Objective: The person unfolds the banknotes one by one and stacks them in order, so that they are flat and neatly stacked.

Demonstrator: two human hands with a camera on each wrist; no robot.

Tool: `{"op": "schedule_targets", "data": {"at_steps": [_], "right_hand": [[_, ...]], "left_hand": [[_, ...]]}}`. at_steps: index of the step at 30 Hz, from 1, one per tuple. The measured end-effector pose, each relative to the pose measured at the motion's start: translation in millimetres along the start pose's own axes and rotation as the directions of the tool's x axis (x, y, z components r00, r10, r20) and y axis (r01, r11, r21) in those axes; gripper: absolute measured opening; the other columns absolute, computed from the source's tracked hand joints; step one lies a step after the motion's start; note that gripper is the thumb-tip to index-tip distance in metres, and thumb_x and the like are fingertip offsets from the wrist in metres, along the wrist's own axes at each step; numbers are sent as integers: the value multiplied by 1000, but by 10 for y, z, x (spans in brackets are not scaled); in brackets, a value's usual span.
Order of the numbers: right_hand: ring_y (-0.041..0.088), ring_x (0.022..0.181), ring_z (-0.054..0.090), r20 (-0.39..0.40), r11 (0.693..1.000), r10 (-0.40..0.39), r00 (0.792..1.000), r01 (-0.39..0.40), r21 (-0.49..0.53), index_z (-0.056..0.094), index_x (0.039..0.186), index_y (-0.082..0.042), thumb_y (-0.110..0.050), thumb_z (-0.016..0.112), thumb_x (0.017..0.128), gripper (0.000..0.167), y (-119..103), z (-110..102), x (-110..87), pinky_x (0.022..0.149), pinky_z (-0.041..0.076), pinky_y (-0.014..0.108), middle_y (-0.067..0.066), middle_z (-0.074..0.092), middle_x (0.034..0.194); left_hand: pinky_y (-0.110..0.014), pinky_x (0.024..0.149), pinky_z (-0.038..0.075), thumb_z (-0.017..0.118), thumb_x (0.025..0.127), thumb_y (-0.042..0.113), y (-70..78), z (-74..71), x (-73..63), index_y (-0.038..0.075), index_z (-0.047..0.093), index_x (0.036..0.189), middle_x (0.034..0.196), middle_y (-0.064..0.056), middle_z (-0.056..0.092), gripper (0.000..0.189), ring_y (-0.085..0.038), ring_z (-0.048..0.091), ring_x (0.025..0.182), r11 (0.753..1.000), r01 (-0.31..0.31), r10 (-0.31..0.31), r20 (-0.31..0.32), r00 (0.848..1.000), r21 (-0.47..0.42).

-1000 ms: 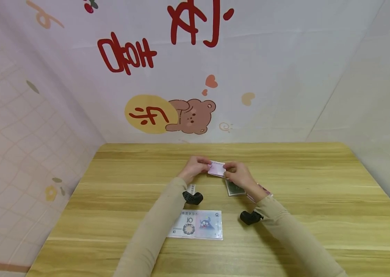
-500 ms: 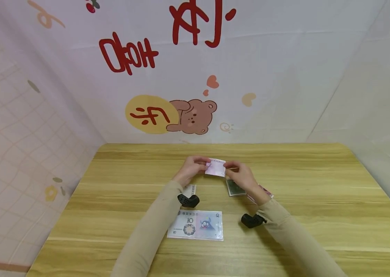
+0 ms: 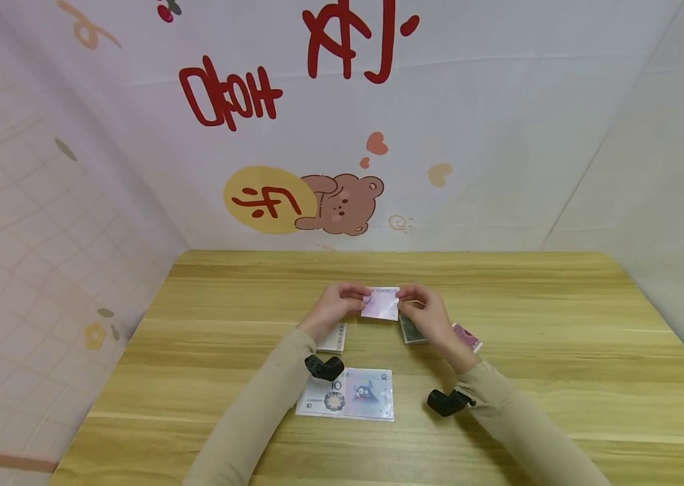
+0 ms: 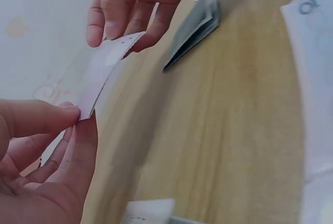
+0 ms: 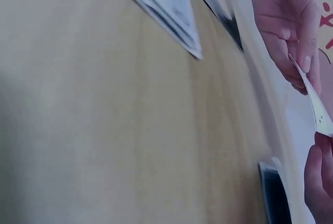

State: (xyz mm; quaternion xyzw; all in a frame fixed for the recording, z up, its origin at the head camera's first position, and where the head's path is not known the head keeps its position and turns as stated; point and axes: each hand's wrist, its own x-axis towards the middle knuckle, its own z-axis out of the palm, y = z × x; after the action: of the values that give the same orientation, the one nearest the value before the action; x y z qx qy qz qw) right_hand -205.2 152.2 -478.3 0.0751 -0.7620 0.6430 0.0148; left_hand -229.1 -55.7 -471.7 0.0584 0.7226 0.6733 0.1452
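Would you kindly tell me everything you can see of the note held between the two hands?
The note is pale purple, paper-like and apparently folded, with tiny, unreadable print along its far edge and dark dots near a corner. The left hand pinches one end and the right hand the other, so it spans the gap between them, raised above the table.

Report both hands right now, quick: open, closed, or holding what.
Left hand: holding one edge of the pink note.
Right hand: holding the pink note's opposite edge.
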Motion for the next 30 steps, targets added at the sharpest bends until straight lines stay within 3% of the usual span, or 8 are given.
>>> {"op": "schedule_targets", "data": {"at_steps": [4,9,14,19,25,30], "right_hand": [[22,78,63,12,998,11,1000,-12,59,58,104,16,15,56,85,19,-86,1,-86,69,53,23,30,60,97],[23,76,63,30,997,38,999,-40,65,54,103,19,17,54,84,19,-310,24,-202,68,54,25,31,59,95],[17,75,62,20,999,24,1000,-25,41,56,104,14,13,58,85,19,-181,30,-186,66,51,21,24,61,95],[19,83,63,19,999,-13,1000,12,39,56,105,11,12,59,86,20,-149,58,-206,68,50,19,24,60,102],[26,89,64,35,997,-74,997,73,25,57,104,9,12,60,86,18,-222,104,-268,73,52,22,23,59,105],[25,88,66,51,992,-127,991,128,-16,59,103,5,7,64,88,16,-245,140,-309,70,52,22,19,62,104]], "left_hand": [[-27,85,48,59,84,-12,-6,30,-65,-6,67,110,108,-12,67,27,-18,59,99,1000,5,-5,26,1000,10],[-30,89,48,61,85,-10,-18,72,-138,-8,65,111,110,-16,66,26,-23,59,104,998,-42,39,54,998,53],[-29,85,49,61,86,-7,52,139,-230,-10,64,111,113,-23,64,25,-30,60,104,988,-82,74,66,995,131],[-30,80,49,67,87,0,86,209,-271,-3,66,110,111,-16,64,24,-29,60,99,978,-68,60,45,997,200],[-30,74,51,67,89,3,136,272,-322,-3,66,108,104,-13,64,21,-19,62,87,987,-87,83,36,996,134],[-40,80,54,66,90,4,172,310,-350,-9,63,107,100,-16,62,22,-20,64,84,993,-115,114,24,993,27]]}}
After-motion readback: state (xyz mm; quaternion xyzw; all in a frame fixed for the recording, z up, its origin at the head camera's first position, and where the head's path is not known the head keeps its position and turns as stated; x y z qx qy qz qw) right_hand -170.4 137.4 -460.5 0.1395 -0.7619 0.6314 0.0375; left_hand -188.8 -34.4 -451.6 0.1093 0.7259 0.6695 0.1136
